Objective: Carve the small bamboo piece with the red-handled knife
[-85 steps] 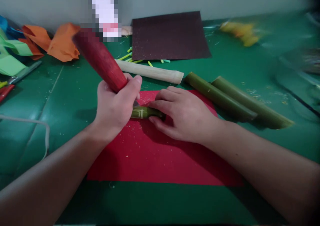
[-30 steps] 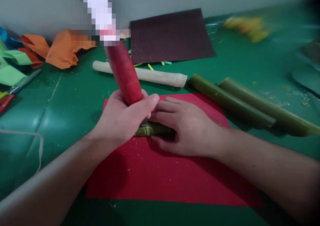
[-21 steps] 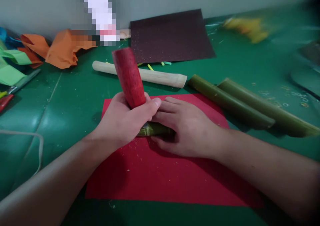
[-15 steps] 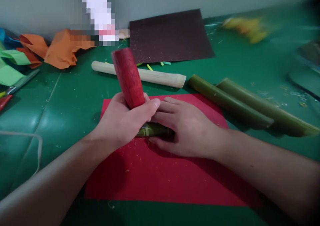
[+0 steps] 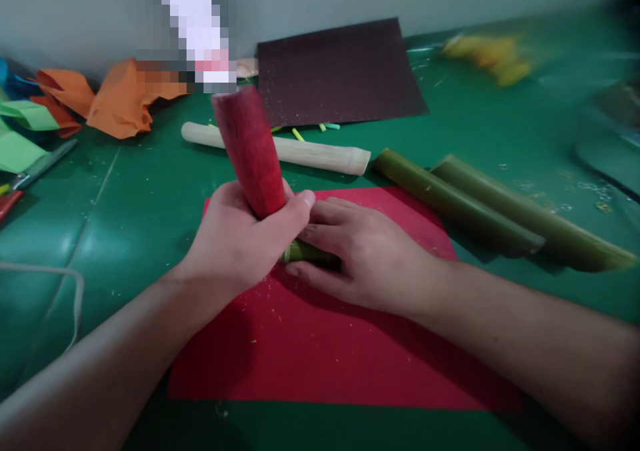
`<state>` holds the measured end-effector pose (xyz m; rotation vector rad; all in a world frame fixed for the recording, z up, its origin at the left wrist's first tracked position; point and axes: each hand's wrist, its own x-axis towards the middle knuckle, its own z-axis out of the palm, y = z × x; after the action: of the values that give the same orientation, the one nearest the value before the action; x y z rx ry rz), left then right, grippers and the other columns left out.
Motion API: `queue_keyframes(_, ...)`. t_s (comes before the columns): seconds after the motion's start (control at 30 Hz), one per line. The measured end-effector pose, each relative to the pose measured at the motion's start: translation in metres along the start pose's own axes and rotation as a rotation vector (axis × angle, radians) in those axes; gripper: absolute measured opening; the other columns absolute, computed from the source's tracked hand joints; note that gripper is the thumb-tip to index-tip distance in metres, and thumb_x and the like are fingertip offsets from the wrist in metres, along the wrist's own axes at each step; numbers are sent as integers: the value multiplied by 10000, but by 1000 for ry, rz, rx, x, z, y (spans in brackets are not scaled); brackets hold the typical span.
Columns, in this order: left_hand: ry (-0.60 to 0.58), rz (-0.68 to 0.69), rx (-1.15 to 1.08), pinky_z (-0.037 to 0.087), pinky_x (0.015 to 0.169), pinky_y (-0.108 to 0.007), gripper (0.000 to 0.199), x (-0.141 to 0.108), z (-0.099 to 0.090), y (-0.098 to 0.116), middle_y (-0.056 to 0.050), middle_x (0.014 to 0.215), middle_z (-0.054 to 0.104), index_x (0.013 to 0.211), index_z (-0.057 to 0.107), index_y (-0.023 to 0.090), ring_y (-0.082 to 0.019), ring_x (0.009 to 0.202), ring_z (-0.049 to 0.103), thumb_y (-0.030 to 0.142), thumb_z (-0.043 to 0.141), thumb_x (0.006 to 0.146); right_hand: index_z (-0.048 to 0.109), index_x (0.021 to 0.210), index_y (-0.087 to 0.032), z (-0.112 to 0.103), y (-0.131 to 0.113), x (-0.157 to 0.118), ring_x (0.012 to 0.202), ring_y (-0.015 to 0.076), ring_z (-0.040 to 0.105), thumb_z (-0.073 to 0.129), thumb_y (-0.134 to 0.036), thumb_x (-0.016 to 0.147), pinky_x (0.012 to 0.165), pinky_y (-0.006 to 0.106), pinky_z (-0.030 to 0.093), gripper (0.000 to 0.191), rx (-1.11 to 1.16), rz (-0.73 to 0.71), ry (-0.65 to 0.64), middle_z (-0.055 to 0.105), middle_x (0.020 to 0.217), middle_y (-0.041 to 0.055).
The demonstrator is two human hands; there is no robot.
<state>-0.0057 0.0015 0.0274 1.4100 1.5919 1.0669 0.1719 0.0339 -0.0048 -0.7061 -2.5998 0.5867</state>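
My left hand [image 5: 240,241] is closed round a thick red wooden handle [image 5: 253,158], which leans up and to the left. Whatever the handle's lower end carries is hidden behind my fingers. My right hand [image 5: 360,251] presses a green bamboo piece [image 5: 313,252] onto a red sheet [image 5: 320,364], its fingers wrapped over it. The bamboo's left end runs under my left hand, and pale marks show near there. The two hands meet, the left thumb lying by the right fingers. Small shavings dot the sheet.
Behind the sheet lies a pale peeled stick [image 5: 325,153]. Two green bamboo halves [image 5: 460,198] rest at the right. A dark brown sheet [image 5: 340,71] lies at the back. Orange paper [image 5: 120,101] and scissors [image 5: 45,164] are at the left, small rings [image 5: 565,191] at the right.
The red handle has tipped slightly further left and toward the back. Both hands have shifted a little to the left, and less of the bamboo's marked part shows.
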Motion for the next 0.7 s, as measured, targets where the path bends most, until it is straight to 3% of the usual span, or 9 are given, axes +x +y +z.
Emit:
queue_keyframes(0.1, 44, -5, 21, 351, 447, -222, 346, 0, 0, 0, 47, 513, 470, 572, 541, 198, -87, 484, 426, 312, 688, 864, 781, 1162, -108, 1, -3, 1, 878, 265, 629, 587, -421, 976, 753, 384, 474, 413, -24, 50, -7, 711, 955, 145)
queue_keyframes(0.4, 110, 6, 56, 353, 448, -250, 346, -2, 4, 0, 38, 497, 470, 555, 544, 210, -102, 476, 425, 275, 673, 869, 764, 1097, -97, 2, -3, 2, 855, 242, 604, 571, -426, 994, 772, 369, 462, 395, -29, 20, -23, 703, 932, 137)
queue_keyframes(0.57, 117, 11, 41, 335, 424, -248, 339, -6, 6, 5, 48, 472, 432, 538, 542, 213, -95, 453, 392, 271, 710, 826, 695, 1162, -81, 5, -4, 2, 938, 242, 631, 642, -368, 958, 785, 348, 484, 356, 32, 29, 54, 718, 1043, 146)
queue_keyframes(0.7, 161, 65, 19, 360, 452, -250, 324, -5, 7, 1, 53, 492, 446, 566, 554, 214, -91, 461, 388, 251, 690, 857, 719, 1093, -80, 3, -5, 1, 865, 233, 604, 686, -392, 918, 718, 341, 445, 359, -17, 24, 100, 696, 964, 124)
